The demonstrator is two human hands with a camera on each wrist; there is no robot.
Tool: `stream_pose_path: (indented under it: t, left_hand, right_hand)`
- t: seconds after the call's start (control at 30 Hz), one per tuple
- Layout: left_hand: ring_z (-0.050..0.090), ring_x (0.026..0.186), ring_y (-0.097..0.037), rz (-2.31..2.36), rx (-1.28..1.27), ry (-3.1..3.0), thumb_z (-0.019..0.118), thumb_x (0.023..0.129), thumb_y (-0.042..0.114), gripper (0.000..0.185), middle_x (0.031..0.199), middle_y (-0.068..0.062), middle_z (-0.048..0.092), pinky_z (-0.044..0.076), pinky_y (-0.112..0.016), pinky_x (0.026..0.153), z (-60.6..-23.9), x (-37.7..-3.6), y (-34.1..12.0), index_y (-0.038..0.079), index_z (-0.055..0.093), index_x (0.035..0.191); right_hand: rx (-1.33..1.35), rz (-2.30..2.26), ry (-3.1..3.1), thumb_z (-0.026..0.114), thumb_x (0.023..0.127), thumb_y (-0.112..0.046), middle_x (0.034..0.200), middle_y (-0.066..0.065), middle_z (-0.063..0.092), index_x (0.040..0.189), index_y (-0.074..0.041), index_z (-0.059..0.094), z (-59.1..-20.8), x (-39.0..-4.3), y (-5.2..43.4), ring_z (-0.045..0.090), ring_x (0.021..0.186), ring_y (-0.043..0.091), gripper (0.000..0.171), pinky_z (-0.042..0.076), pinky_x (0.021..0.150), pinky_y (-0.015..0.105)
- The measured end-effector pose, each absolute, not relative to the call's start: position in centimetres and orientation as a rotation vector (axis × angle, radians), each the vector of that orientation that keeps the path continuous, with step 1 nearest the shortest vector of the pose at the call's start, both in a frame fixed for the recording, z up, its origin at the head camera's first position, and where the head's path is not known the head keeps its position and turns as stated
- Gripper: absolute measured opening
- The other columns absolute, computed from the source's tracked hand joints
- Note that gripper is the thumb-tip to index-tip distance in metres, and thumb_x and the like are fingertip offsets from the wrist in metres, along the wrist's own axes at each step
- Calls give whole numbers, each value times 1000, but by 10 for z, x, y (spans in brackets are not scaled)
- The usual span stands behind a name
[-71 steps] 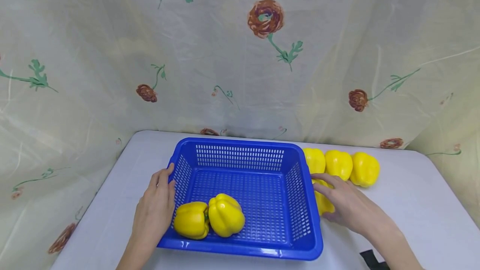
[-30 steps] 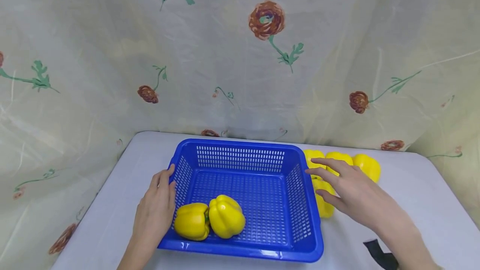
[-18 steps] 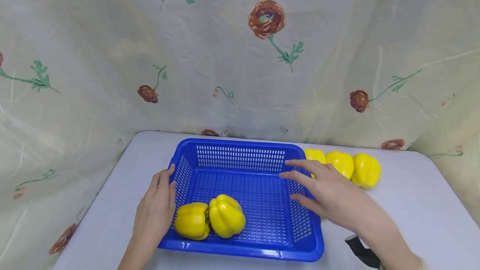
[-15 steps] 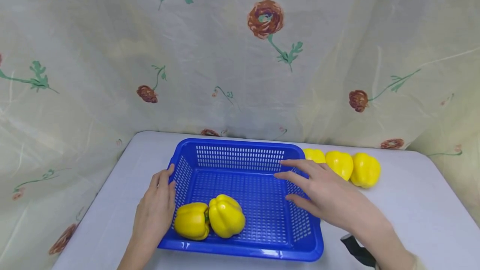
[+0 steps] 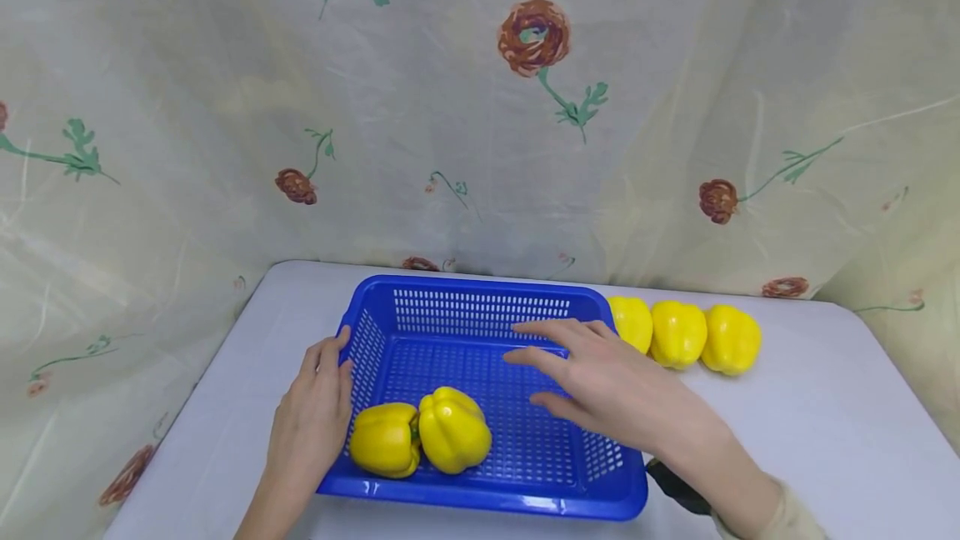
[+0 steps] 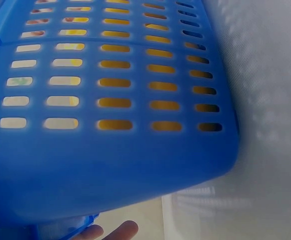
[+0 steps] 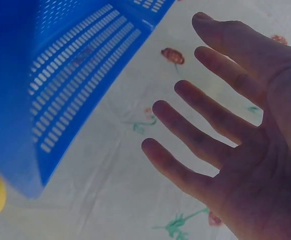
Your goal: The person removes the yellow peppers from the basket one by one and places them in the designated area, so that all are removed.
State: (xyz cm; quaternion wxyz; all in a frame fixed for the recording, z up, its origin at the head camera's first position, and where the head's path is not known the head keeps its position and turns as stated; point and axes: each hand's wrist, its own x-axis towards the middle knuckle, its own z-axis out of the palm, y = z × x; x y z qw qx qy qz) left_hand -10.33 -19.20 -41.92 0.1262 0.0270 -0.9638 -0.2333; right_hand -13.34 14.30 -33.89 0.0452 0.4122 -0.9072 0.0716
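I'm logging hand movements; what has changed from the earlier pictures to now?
The right hand has moved left, from the right edge of the blue plastic basket to above its inside, holding nothing; one nearer bell pepper outside is hidden in the head view. Unchanged: the left hand at the left rim, two yellow bell peppers inside and three others in a row outside.

Right of the blue plastic basket [image 5: 480, 499], a cream sleeve [image 5: 787, 517] covers the right forearm [image 5: 723, 461]. Between sleeve and basket, a black curved piece [image 5: 678, 490], too hidden to identify, shows beneath the forearm. Left of the basket, the left hand [image 5: 311, 423] and wrist are bare.
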Motion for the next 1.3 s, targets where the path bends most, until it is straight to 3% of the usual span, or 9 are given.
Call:
stream_pose_path:
  t: [0.43, 0.8, 1.17, 1.3]
  left_hand:
    - [54, 56, -16, -681, 87, -2812, 57, 112, 13, 45, 147, -31, 61, 46, -18, 47, -419, -104, -191, -1, 52, 155]
    - [62, 62, -21, -677, 85, -2798, 59, 111, 12, 45, 146, -31, 61, 55, -24, 51, -419, -104, -190, -2, 53, 154]
    - [69, 69, -29, -673, 65, -2772, 58, 111, 12, 44, 144, -31, 62, 61, -35, 55, -420, -102, -191, -2, 54, 153]
    - [70, 70, -30, -673, 62, -2767, 58, 112, 12, 43, 143, -31, 63, 61, -36, 55, -421, -102, -191, -2, 54, 152]
  right_hand:
    - [1395, 147, -2705, 83, 97, -35, 159, 0, 59, 142, -30, 66, -341, -138, 118, 63, 140, 28, 48, 57, 114, 56]
    - [1510, -5, -2687, 80, 99, -40, 157, 1, 61, 141, -31, 68, -346, -146, 90, 65, 137, 26, 45, 59, 110, 49]
    - [1596, -37, -2797, 77, 101, -39, 159, 0, 60, 146, -31, 66, -353, -150, 66, 62, 142, 28, 48, 54, 118, 57]
    - [1627, -75, -2797, 76, 102, -40, 159, -1, 59, 148, -33, 65, -356, -150, 58, 63, 141, 26, 48, 55, 117, 54]
